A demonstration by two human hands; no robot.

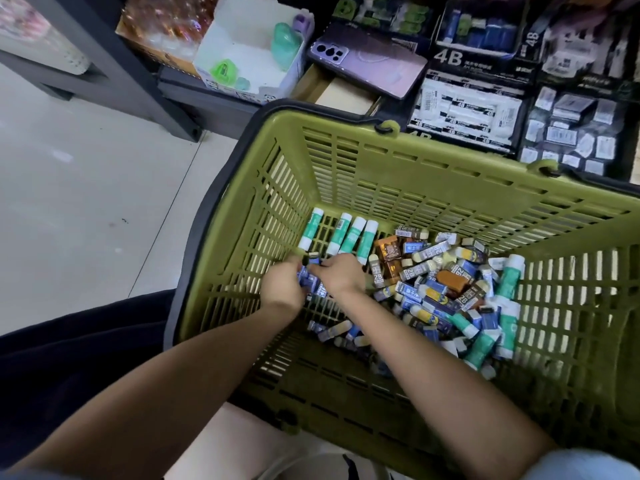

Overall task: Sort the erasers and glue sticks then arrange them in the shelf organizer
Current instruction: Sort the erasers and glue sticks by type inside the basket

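Erasers (433, 292) and glue sticks (353, 237) lie in the green basket (332, 121), with four sticks side by side at far left and a mixed pile at right. The left hand (282, 289) and right hand (341, 275) meet beside the sticks, fingers curled round a cluster of blue erasers (311, 284).

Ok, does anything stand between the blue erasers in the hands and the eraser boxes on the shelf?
Yes: the green basket's far wall rises between the blue erasers and the eraser boxes; they must go over its rim.
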